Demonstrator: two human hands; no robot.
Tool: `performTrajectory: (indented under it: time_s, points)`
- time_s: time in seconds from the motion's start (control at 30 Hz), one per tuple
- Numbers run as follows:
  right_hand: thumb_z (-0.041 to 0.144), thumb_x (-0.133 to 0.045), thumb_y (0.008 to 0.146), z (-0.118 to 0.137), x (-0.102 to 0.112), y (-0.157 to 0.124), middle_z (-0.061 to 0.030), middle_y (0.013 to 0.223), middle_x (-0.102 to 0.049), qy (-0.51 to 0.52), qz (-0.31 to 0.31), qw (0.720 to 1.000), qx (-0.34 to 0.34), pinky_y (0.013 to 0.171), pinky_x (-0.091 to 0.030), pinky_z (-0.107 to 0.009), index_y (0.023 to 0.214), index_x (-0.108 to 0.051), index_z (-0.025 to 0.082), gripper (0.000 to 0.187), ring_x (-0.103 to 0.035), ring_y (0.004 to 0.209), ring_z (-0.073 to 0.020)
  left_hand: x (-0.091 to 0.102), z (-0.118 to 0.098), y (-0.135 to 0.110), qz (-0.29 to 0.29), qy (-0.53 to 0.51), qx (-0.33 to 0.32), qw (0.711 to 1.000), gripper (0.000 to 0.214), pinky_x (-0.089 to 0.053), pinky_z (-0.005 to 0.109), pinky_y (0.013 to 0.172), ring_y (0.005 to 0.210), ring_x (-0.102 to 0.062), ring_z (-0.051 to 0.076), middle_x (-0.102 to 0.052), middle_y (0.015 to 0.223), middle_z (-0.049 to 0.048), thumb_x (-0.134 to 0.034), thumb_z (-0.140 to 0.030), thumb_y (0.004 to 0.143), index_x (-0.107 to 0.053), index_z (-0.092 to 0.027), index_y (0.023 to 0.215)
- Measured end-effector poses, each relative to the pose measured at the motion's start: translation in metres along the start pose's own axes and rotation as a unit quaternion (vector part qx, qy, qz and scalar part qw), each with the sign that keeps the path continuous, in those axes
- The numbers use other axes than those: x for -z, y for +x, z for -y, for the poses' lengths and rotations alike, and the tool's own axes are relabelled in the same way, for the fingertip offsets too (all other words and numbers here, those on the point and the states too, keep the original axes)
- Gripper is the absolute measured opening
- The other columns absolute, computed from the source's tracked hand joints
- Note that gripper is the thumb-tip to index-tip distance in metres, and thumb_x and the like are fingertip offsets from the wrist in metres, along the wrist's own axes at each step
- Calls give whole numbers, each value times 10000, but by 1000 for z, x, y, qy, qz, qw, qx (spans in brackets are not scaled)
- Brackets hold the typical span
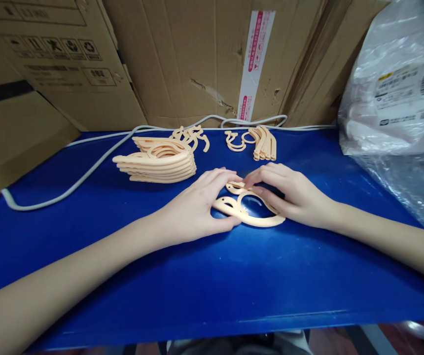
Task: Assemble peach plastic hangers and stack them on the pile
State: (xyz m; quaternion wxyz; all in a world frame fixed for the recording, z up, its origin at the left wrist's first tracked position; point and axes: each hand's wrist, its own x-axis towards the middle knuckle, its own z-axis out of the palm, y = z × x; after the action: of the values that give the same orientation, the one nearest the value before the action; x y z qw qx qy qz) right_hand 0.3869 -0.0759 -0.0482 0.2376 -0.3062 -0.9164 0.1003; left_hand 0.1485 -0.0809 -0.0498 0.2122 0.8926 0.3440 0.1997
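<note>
Between my hands, on the blue tabletop, lies a beige plastic folding hanger (262, 222) with curved arms and a ring-like middle. My left hand (204, 202) grips its left side, thumb at the near edge and fingers at the far edge. From the right, my right hand (289, 192) pinches the far part of the hanger, its fingers bent over it and covering some of it. Beyond my left hand stands a neat stack of similar beige hangers (160, 167). Small loose hook pieces (192, 135) lie behind that stack.
A bundle of curved beige arms (265, 143) and a few hook pieces (234, 141) lie at the back. A white cable (104, 165) runs along the left and rear. Cardboard boxes (190, 59) wall off the back; a clear plastic bag (393, 98) stands at right.
</note>
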Motion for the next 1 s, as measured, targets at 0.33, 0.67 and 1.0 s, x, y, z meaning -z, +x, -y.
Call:
performTrajectory:
  time_s: [0.33, 0.67, 1.0]
  points:
    - [377, -461, 979, -1, 1, 1, -44, 1042, -655, 131, -62, 983, -116, 886, -447, -315, 1055, -605, 189, 249, -600, 984, -177, 8, -7, -1, 31, 151, -73, 985, 680, -426, 415, 985, 1136, -554, 273, -586, 1258, 122, -584, -585, 867, -427, -132, 1349]
    - [489, -494, 943, -4, 5, 3, 31, 687, -445, 250, -33, 948, -197, 564, -326, -250, 753, -546, 191, 358, -398, 620, -104, 21, -4, 1, -124, 339, -160, 919, 581, -482, 424, 913, 1107, -593, 321, -583, 1277, 178, -601, -505, 883, -490, -89, 1274]
    - [438, -556, 928, -8, 6, 2, 38, 650, -415, 380, -3, 899, -217, 466, -205, -234, 765, -576, 169, 315, -312, 539, -68, 20, -1, 1, -115, 322, -175, 923, 759, -470, 430, 952, 1138, -577, 332, -578, 1291, 199, -606, -634, 823, -484, -49, 1290]
